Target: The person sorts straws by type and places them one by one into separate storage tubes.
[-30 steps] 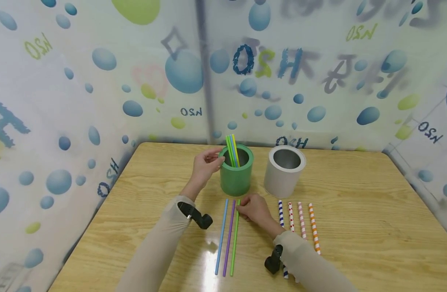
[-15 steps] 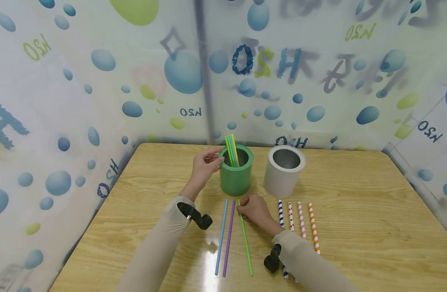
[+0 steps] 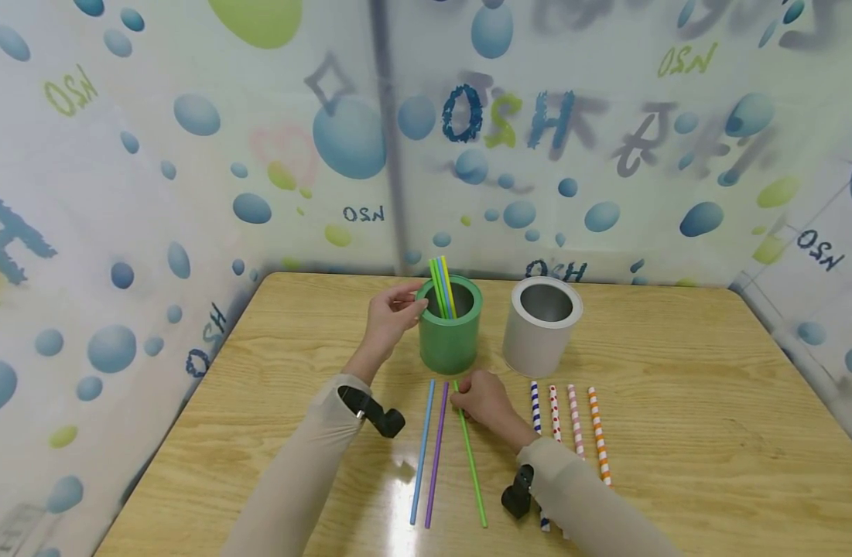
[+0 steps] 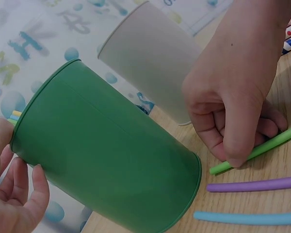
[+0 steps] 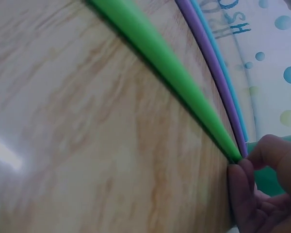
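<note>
My left hand (image 3: 389,319) grips the rim of a green can (image 3: 449,346), thumb and fingers on either side of it in the left wrist view. Several green, blue and yellow straws (image 3: 445,290) stand leaning inside that can. With thumb and fingers, my right hand (image 3: 491,401) pinches the far end of a green straw (image 3: 475,480) lying slanted on the table. To its left lie a purple straw (image 3: 437,456) and a blue straw (image 3: 422,456). The right wrist view shows the pinched green straw (image 5: 169,73) close up, running toward the fingertips.
A white can (image 3: 537,348) stands right of the green one, nothing visible inside. Several patterned straws, among them an orange-striped one (image 3: 599,437), lie right of my right hand, partly under the sleeve. A printed curtain (image 3: 328,232) rises behind the wooden table (image 3: 704,387).
The green straw's near end has swung to the right, away from the purple straw, while my right hand keeps its far end. My left hand stays on the can.
</note>
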`<action>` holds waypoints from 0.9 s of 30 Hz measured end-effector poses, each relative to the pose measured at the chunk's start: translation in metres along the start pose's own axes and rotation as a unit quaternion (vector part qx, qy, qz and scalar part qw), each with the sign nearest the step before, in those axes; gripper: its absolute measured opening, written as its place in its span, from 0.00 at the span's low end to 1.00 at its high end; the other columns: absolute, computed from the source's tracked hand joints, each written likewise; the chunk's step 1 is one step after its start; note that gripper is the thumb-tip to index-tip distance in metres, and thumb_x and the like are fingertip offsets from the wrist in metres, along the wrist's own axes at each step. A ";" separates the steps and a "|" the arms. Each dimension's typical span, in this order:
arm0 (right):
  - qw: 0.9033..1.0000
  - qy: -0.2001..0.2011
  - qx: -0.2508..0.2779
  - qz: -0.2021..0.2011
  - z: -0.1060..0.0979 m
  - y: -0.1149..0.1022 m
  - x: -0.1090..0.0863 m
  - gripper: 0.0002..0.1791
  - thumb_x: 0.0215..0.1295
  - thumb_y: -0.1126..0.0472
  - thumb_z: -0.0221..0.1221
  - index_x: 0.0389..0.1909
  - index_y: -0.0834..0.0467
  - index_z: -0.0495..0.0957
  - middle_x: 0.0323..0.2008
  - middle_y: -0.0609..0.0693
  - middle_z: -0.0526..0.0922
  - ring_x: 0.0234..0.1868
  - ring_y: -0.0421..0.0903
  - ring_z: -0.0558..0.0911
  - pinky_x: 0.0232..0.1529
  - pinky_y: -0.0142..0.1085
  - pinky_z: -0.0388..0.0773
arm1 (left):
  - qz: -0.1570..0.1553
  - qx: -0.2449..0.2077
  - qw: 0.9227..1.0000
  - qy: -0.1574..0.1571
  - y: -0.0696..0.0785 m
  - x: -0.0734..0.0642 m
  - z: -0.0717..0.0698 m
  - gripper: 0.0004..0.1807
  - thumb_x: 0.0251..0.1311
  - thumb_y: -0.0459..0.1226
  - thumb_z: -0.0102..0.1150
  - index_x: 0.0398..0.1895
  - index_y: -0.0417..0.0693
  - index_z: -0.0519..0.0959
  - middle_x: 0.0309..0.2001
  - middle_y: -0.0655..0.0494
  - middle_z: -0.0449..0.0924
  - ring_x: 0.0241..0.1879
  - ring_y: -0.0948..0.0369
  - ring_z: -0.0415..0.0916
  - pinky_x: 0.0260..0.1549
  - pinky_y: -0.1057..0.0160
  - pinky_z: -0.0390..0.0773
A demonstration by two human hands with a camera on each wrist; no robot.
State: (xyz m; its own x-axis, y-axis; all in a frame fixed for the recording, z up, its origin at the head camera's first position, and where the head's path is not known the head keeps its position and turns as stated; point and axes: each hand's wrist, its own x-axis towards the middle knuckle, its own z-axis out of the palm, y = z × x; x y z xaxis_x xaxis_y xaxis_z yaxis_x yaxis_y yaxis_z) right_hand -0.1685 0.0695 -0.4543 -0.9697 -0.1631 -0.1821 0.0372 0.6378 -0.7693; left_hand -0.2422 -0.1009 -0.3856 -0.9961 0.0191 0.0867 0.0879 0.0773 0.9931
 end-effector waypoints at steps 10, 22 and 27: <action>0.999 -0.013 0.035 0.022 -0.002 0.003 0.003 0.21 0.53 0.65 0.58 0.06 0.54 0.61 0.07 0.44 0.65 0.10 0.38 0.67 0.13 0.26 0.65 | 0.000 0.002 1.000 0.001 0.000 0.000 0.001 0.18 0.55 0.32 0.61 0.51 0.41 0.77 0.36 0.51 0.71 0.34 0.62 0.71 0.34 0.59 0.80; 0.998 -0.016 0.065 -0.022 -0.012 0.001 0.003 0.09 0.53 0.65 0.57 0.17 0.62 0.77 0.09 0.47 0.72 0.12 0.40 0.70 0.16 0.29 0.69 | -0.002 -0.001 1.000 0.001 0.000 0.000 0.002 0.18 0.55 0.32 0.61 0.51 0.41 0.77 0.36 0.50 0.72 0.34 0.62 0.72 0.35 0.58 0.80; 0.996 0.009 0.070 -0.051 -0.019 -0.004 0.003 0.06 0.51 0.66 0.57 0.27 0.66 0.79 0.13 0.48 0.75 0.14 0.41 0.73 0.18 0.30 0.72 | -0.002 0.001 1.000 0.003 -0.001 0.000 0.000 0.18 0.55 0.32 0.61 0.51 0.42 0.77 0.37 0.50 0.73 0.34 0.62 0.72 0.33 0.61 0.80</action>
State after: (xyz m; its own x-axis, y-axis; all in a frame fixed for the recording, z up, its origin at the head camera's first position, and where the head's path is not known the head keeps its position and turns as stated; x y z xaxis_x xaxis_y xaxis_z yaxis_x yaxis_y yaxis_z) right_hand -0.1762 0.0807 -0.4400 -0.9742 -0.2078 -0.0882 -0.0303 0.5076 -0.8610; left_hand -0.2423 -0.1004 -0.3862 -0.9965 0.0129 0.0829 0.0836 0.0785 0.9934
